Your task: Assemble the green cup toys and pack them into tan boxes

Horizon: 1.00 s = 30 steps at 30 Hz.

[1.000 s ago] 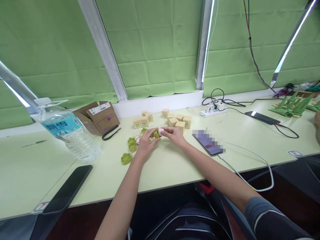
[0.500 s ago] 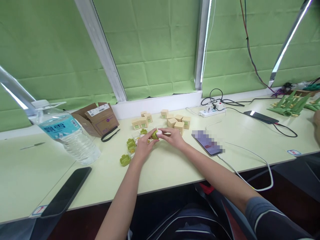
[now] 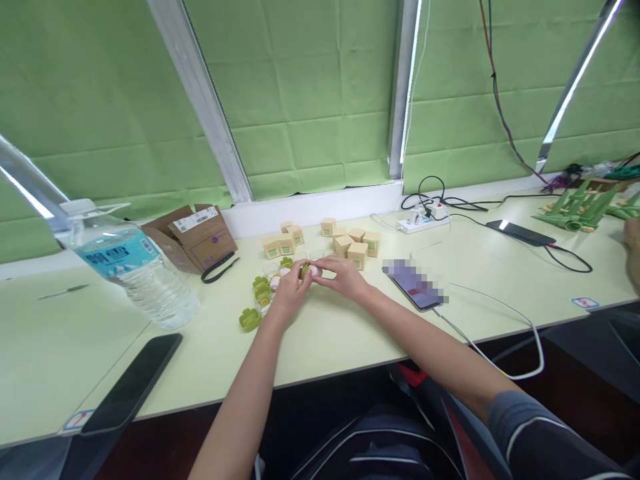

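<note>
My left hand [image 3: 291, 291] is closed around a small green piece [image 3: 305, 269]. My right hand [image 3: 346, 277] pinches a small pinkish-white round piece [image 3: 315, 271] pressed against the green one, just above the table. Fingers cover much of both pieces. Left of my left hand lie several green flower-shaped cups [image 3: 249, 319] and small clear cups [image 3: 263, 305], one with something yellow in it. A pinkish-white piece [image 3: 275, 283] sits among them. Behind my fingers stands another clear cup [image 3: 317, 255].
Several small tan boxes [image 3: 357, 255] stand behind my hands. An opened cardboard box [image 3: 200, 243], a large water bottle [image 3: 145, 273] and a black phone [image 3: 133, 383] are to the left. Rightward lie a cabled phone [image 3: 415, 285], a power strip [image 3: 424, 225] and green plastic parts [image 3: 575, 210].
Both hands have shifted slightly, turning the green piece and the pinkish-white piece between the fingers. A clear cup behind them shows more plainly now.
</note>
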Available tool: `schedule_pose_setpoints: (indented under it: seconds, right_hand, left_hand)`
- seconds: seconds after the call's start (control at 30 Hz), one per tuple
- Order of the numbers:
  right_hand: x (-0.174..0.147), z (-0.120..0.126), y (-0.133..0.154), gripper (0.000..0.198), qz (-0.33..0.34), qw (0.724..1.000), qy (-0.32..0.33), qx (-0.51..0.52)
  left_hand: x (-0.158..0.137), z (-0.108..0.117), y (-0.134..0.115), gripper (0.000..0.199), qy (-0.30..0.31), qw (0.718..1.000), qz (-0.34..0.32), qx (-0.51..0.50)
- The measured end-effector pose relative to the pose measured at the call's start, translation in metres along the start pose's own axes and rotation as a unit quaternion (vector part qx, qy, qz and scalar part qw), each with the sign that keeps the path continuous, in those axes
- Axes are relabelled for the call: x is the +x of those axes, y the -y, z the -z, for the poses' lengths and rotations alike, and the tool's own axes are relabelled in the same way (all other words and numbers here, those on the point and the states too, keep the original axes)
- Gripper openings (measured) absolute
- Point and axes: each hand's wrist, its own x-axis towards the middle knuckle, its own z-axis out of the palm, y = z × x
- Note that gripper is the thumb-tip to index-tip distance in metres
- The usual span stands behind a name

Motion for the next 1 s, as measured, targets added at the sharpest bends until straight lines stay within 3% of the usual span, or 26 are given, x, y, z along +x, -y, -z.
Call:
schedule_pose_setpoints:
  seconds: [0.53,0.83,1.0]
  right_hand:
    - [-0.001,-0.004,0.000,0.037,-0.020,0.997,0.045,-0.054]
    - [-0.003,-0.002,-0.004,0.034,-0.008,0.997,0.027,-0.066]
    - [-0.002,-0.003,0.000,0.037,-0.036,0.999,-0.008,0.005]
  left_hand:
    - [0.002,-0.007,0.005,0.033,-0.016,0.999,-0.021,0.027]
    - [0.000,-0.005,-0.002,0.042,-0.030,0.999,-0.023,0.002]
    - [-0.002,-0.002,-0.006,0.046,-0.055,0.997,-0.027,-0.048]
